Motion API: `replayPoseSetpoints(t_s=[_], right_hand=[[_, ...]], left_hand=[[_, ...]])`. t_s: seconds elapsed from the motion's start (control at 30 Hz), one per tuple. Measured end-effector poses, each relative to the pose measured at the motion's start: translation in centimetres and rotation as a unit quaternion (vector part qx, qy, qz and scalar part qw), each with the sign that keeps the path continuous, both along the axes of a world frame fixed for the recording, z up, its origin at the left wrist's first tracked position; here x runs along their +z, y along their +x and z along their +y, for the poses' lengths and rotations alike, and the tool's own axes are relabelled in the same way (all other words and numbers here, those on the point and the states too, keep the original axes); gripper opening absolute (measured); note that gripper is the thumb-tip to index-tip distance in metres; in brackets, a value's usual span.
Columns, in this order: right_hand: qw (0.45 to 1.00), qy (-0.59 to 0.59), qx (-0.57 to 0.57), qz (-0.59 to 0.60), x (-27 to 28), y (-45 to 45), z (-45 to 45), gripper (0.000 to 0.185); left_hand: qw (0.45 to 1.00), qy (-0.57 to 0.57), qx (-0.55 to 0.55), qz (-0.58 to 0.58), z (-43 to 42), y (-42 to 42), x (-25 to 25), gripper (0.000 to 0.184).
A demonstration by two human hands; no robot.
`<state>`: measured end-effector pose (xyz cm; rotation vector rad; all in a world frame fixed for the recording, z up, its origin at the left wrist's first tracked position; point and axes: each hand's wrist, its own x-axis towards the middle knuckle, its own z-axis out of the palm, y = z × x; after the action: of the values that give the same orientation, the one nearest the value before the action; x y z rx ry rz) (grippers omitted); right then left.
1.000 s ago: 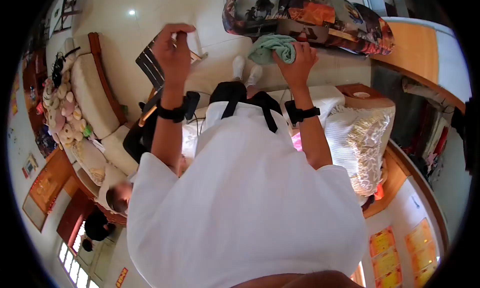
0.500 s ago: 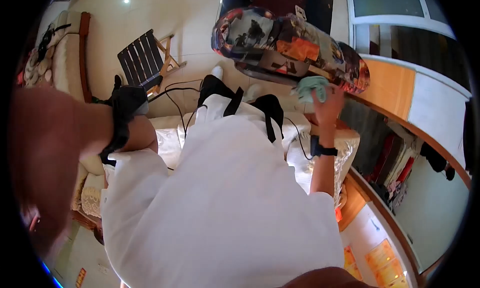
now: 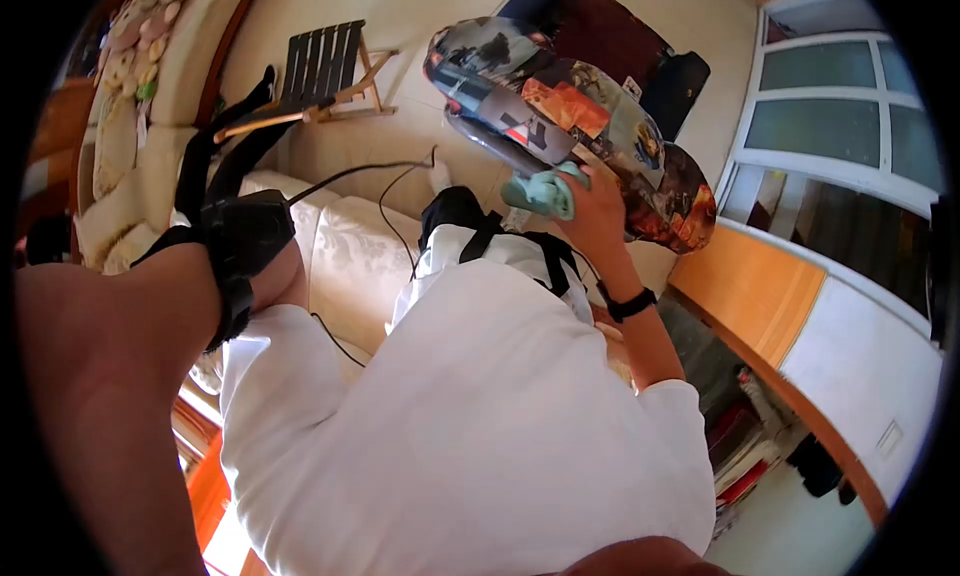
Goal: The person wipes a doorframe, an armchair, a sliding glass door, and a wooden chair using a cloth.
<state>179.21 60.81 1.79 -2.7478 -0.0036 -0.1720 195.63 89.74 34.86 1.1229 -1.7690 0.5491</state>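
My right hand point(image 3: 600, 214), with a black band at the wrist, is closed around a bunched pale green cloth point(image 3: 548, 192). The cloth is against the near edge of a long board point(image 3: 560, 101) with rounded ends and a colourful picture print; it looks like a hoverboard. Its underside is mostly hidden. My left arm point(image 3: 110, 346) is bent and raised along the left side, with a black box-like device point(image 3: 250, 226) strapped to it. My left hand is outside the frame.
A slatted folding stool point(image 3: 320, 71) stands ahead on the left. Dark-clad legs point(image 3: 235, 141) stretch beside a pale sofa point(image 3: 345, 256). A black cable point(image 3: 365, 166) runs from the arm device. A dark red panel point(image 3: 610, 36) lies behind the board; a cabinet point(image 3: 755, 301) is at right.
My right hand has moved left along the board's near edge with the cloth. The view has turned, and my raised left arm has shifted, its blurred lower part now clearer.
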Motion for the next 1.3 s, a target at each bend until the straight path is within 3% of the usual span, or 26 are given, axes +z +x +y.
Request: replayPoseSetpoints(t_s=[0.1, 0.23, 0.3, 0.37, 0.43, 0.67, 0.73, 0.9, 0.97, 1.1, 1.17, 1.3], right_hand=[[0.998, 0.024, -0.019, 0.058, 0.7, -2.4, -2.3, 0.057], [0.995, 0.093, 0.014, 0.029, 0.1, -2.9, -2.9, 0.058], [0.995, 0.02, 0.003, 0.103, -0.6, -1.7, -1.9, 0.057], [0.996, -0.024, 0.079, -0.039, -1.7, 0.5, -0.4, 0.055], [0.989, 0.096, 0.11, -0.016, -0.2, 2.8, 2.1, 0.058], [0.982, 0.122, 0.14, -0.04, -2.1, 7.6, 5.2, 0.058], [0.981, 0.135, 0.139, -0.028, -2.8, 5.2, 3.6, 0.056], [0.944, 0.107, 0.308, -0.06, -2.2, 2.6, -2.4, 0.038], [0.929, 0.098, 0.356, 0.018, -0.4, -0.2, -6.3, 0.038], [0.937, 0.146, 0.316, 0.042, 2.9, -4.8, -14.8, 0.048], [0.952, 0.128, 0.275, 0.037, 2.6, -5.3, -18.7, 0.051], [0.95, 0.219, 0.216, 0.057, 1.5, -4.7, -21.8, 0.049]], left_hand=[[0.998, -0.007, 0.064, -0.003, 1.2, -3.6, 0.6, 0.024], [0.988, -0.009, 0.153, -0.013, 3.2, -7.5, 1.5, 0.024], [0.981, -0.016, 0.19, -0.024, 4.1, -9.5, 1.4, 0.025], [0.972, -0.048, 0.226, -0.05, 4.6, -11.9, 0.6, 0.025], [0.962, -0.072, 0.258, -0.05, 5.1, -14.1, -0.3, 0.025], [0.931, -0.086, 0.352, -0.052, 0.9, -21.3, -1.3, 0.026], [0.929, -0.09, 0.356, -0.046, -1.1, -22.6, -1.5, 0.026], [0.908, -0.105, 0.401, -0.065, -7.1, -25.4, -2.6, 0.026], [0.901, -0.117, 0.411, -0.066, -9.4, -25.8, -3.1, 0.027], [0.886, -0.16, 0.427, -0.08, -14.2, -26.5, -4.3, 0.027], [0.877, -0.159, 0.447, -0.068, -16.1, -27.5, -4.7, 0.028], [0.865, -0.147, 0.476, -0.06, -18.0, -28.8, -4.2, 0.028]])
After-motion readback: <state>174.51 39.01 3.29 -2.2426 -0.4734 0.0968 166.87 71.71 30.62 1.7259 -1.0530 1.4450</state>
